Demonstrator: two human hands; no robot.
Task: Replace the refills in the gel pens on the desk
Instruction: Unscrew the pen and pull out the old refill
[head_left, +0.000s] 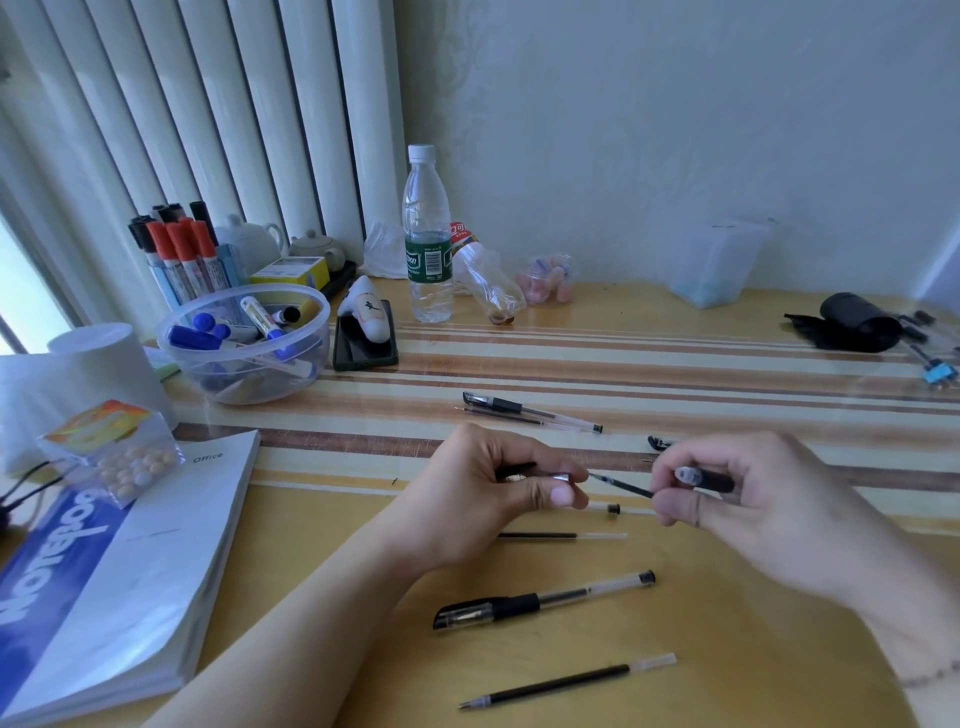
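My left hand (493, 483) grips a pen piece with a silver tip (562, 476) above the desk's middle. A thin black refill (621, 484) spans the gap between the hands. My right hand (753, 499) pinches its right end and also holds a black grip section (709, 479). On the desk below lie a small black end plug (614, 508), a loose refill (561, 535), a capped gel pen (543, 601) and another refill (566, 682). Farther back lie a second capped pen (532, 410) with a refill (498, 414) beside it, and a loose cap (657, 442).
A notebook (130, 571) and a box of beads (117, 452) lie at the left. A plastic bowl of markers (311, 312), a phone (363, 353) and a water bottle (427, 234) stand behind. A black pouch (852, 322) lies at the far right.
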